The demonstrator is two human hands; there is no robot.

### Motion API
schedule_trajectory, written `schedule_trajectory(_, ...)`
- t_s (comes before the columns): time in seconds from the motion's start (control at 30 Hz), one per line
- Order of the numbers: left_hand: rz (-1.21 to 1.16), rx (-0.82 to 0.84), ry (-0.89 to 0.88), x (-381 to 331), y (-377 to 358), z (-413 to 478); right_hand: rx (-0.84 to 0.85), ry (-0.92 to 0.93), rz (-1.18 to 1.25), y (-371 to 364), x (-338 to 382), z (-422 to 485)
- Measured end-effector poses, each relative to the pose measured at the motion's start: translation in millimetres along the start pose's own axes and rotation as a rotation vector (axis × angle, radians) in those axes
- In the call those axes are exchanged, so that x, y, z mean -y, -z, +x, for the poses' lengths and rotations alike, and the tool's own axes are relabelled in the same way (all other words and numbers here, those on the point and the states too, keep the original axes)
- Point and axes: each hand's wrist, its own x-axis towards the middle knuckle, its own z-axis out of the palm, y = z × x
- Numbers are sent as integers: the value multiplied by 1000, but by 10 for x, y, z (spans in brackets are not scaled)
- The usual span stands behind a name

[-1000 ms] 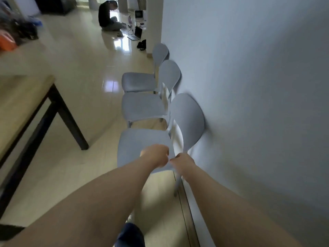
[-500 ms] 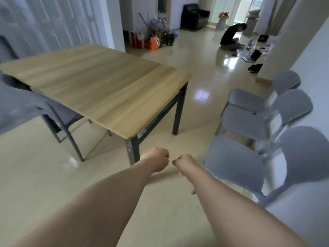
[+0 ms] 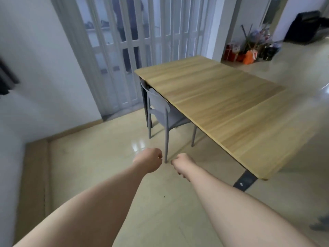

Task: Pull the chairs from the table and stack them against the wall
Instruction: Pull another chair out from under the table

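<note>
Floor (image 3: 99, 157): glossy pale beige tile across the whole lower frame, with a bright reflection patch at centre and a small dark speck below it; a wooden skirting strip runs along its left edge. Wall (image 3: 41, 68): plain white, upper left, with a dark blurred object at the far left edge that cannot be identified. Folding door (image 3: 138, 41): white louvred panels with glazed sections, top centre, reaching down to the floor. Table (image 3: 231, 104): long rectangular top in light wood grain, running from upper centre toward the right edge, on dark metal legs; the near corner bracket shows at lower right. Chair (image 3: 160, 111): grey, single item, tucked against the table's left long side just right of frame centre, its seat under the tabletop, its backrest facing the door side, legs resting on the tile. Clutter (image 3: 249, 49): red and orange bags, poles and dark items, grouped on the floor at upper right beside a white pillar; a dark piece of furniture stands further right. Left hand (image 3: 148, 162): centre frame, fingers curled into a loose fist, holding nothing. Right hand (image 3: 181, 162): just beside the left, apart from it, fingers likewise curled, holding nothing. Both bare forearms extend up from the bottom edge, short of the chair.
</note>
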Motion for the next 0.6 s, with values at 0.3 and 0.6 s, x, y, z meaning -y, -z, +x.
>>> schedule_trajectory(0.3,-57,-65,101,770,686,1209,47,58,-123,-78,1120,1223)
schedule_trajectory(0.6,-83,-46,114,800,1379,3030,-3,104,-200,611,2100,2936)
